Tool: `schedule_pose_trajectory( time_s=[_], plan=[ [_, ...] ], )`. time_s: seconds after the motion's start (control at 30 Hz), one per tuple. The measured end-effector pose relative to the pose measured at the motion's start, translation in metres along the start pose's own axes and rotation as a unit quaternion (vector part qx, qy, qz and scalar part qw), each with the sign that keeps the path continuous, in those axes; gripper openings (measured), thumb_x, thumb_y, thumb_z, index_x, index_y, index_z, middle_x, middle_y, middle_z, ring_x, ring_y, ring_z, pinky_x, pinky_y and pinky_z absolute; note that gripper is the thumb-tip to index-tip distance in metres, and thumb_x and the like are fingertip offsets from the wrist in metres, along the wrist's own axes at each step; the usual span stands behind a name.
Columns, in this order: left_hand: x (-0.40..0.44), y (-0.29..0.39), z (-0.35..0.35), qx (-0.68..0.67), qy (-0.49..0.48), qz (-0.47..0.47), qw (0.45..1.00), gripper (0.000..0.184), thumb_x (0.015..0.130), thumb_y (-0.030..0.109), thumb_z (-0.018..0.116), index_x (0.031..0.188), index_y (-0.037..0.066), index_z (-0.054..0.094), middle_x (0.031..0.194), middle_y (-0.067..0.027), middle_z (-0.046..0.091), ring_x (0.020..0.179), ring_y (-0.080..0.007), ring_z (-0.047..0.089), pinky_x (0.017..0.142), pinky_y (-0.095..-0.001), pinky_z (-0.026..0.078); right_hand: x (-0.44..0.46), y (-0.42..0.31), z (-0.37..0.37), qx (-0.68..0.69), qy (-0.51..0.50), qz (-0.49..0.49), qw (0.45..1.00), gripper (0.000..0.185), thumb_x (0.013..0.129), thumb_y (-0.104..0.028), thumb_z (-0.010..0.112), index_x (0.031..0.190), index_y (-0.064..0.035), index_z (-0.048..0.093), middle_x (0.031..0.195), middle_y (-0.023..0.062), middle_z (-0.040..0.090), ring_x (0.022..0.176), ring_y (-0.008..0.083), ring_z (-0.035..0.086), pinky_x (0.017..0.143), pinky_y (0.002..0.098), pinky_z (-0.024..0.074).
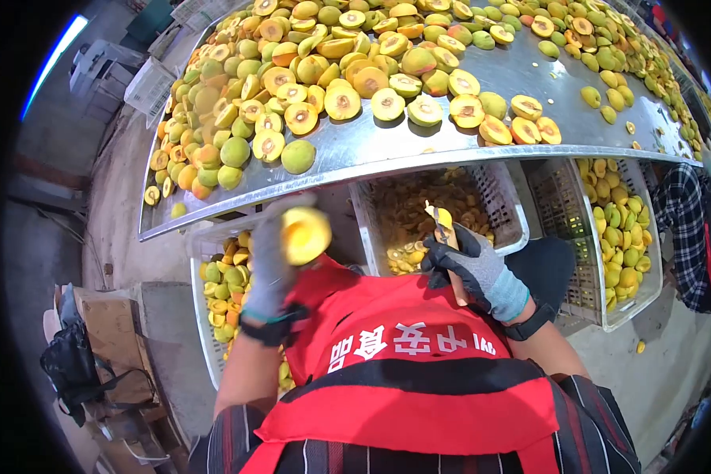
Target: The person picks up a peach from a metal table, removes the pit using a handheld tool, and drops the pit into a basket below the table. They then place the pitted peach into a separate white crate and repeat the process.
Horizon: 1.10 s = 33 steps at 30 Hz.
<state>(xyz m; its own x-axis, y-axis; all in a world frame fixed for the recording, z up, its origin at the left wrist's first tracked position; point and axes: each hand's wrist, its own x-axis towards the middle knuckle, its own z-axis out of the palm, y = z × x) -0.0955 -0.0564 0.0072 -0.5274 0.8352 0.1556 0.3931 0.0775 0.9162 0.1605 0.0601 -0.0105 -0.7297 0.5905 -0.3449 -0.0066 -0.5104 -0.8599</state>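
My left hand (268, 257), gloved in grey and smeared by motion, holds a halved yellow peach (306, 235) with its cut face up and a hollow in the middle. In my right hand (482, 268), also gloved, is a wooden-handled pitting tool (457, 286); a scrap of yellow peach flesh (442, 215) clings to its metal end. The two hands are apart, over my red apron (403, 340). Beneath and between them stands a white crate (363, 225) with pits and cut scraps in it.
A metal table (355, 158) with a raised edge bears heaped peach halves (342, 101). Crates of peach halves stand by my left (200, 308) and right (648, 292) sides. Cardboard boxes (114, 332) with a black bag lie at left. Another person's checkered sleeve (678, 229) shows at right.
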Motion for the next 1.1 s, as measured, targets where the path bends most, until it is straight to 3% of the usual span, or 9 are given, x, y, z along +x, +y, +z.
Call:
schedule_pose_trajectory(
  time_s=[0.07,0.13,0.23,0.33,0.47,0.63,0.77,1.03,1.1],
  plan=[
    [-0.020,-0.018,-0.078,0.227,-0.047,0.040,0.972,0.025,0.086,0.021,0.051,0.100,0.002,0.060,0.097,-0.0122,0.062,0.088,-0.0236,0.059,0.078,-0.0324,0.047,0.005,0.003,-0.004,0.009,0.007,0.012,1.000,0.027,0.091,-0.023,0.050,0.105,-0.0001,0.051,0.075,0.0070,0.057,0.059,0.0122,0.053,0.047,0.0232,0.0424],
    [-0.026,0.019,-0.113,0.384,-0.170,-0.170,0.891,0.027,0.083,0.022,0.058,0.097,0.000,0.060,0.094,-0.0139,0.063,0.085,-0.0247,0.060,0.077,-0.0330,0.046,0.010,0.013,-0.012,0.062,-0.024,0.016,0.998,0.029,0.091,-0.025,0.050,0.106,-0.0005,0.051,0.072,0.0068,0.056,0.059,0.0113,0.052,0.046,0.0224,0.0403],
    [-0.020,-0.012,-0.145,0.372,-0.072,-0.108,0.919,0.032,0.080,0.023,0.061,0.101,0.000,0.059,0.092,-0.0147,0.063,0.083,-0.0252,0.061,0.074,-0.0340,0.046,0.012,-0.004,-0.007,0.046,-0.044,0.056,0.996,0.028,0.093,-0.027,0.044,0.103,-0.0022,0.051,0.066,0.0045,0.053,0.050,0.0099,0.048,0.042,0.0227,0.0371],
    [0.046,0.000,-0.098,0.306,-0.076,-0.062,0.947,0.037,0.079,0.025,0.063,0.107,0.002,0.058,0.093,-0.0161,0.063,0.084,-0.0242,0.062,0.071,-0.0331,0.047,0.016,0.005,0.003,-0.105,0.020,0.038,0.994,0.033,0.095,-0.035,0.037,0.095,-0.0060,0.052,0.062,0.0027,0.052,0.044,0.0111,0.046,0.040,0.0234,0.0365],
    [0.124,0.007,-0.019,0.463,-0.113,-0.062,0.877,0.059,0.075,0.039,0.062,0.121,0.006,0.048,0.102,-0.0166,0.061,0.093,-0.0311,0.059,0.079,-0.0384,0.046,0.023,0.013,-0.006,0.177,0.023,0.150,0.972,0.043,0.093,-0.045,0.037,0.096,-0.0060,0.054,0.066,0.0070,0.057,0.046,0.0130,0.050,0.040,0.0237,0.0387],
    [0.148,-0.008,0.014,0.488,-0.172,-0.096,0.850,0.061,0.064,0.034,0.072,0.115,0.008,0.052,0.106,-0.0162,0.059,0.098,-0.0305,0.057,0.084,-0.0375,0.045,0.009,0.006,-0.005,0.118,0.005,0.136,0.984,0.033,0.089,-0.035,0.051,0.094,-0.0024,0.054,0.068,0.0078,0.056,0.050,0.0142,0.052,0.046,0.0241,0.0434],
    [0.128,-0.003,0.014,-0.075,-0.121,-0.121,0.982,0.053,0.073,0.027,0.064,0.116,0.000,0.048,0.104,-0.0186,0.059,0.091,-0.0264,0.060,0.076,-0.0342,0.050,0.001,-0.008,0.004,0.088,-0.014,0.086,0.992,0.023,0.087,-0.024,0.055,0.096,-0.0027,0.054,0.069,0.0071,0.056,0.053,0.0142,0.055,0.048,0.0250,0.0449],
    [0.036,0.045,0.048,-0.584,-0.229,-0.194,0.754,0.074,0.083,0.055,0.046,0.128,-0.003,0.037,0.099,-0.0148,0.059,0.071,-0.0221,0.061,0.054,-0.0313,0.053,-0.004,-0.055,0.041,-0.178,-0.041,-0.102,0.978,0.027,0.086,-0.026,0.054,0.096,-0.0020,0.048,0.065,0.0108,0.056,0.057,0.0227,0.060,0.052,0.0346,0.0461],
    [0.027,0.043,0.053,-0.617,-0.251,-0.194,0.720,0.069,0.086,0.055,0.040,0.126,-0.001,0.039,0.105,-0.0152,0.057,0.085,-0.0231,0.058,0.071,-0.0345,0.050,-0.004,-0.056,0.045,-0.271,-0.018,-0.124,0.955,0.028,0.086,-0.029,0.053,0.093,-0.0017,0.048,0.065,0.0136,0.057,0.060,0.0274,0.060,0.055,0.0374,0.0457]
  ],
)
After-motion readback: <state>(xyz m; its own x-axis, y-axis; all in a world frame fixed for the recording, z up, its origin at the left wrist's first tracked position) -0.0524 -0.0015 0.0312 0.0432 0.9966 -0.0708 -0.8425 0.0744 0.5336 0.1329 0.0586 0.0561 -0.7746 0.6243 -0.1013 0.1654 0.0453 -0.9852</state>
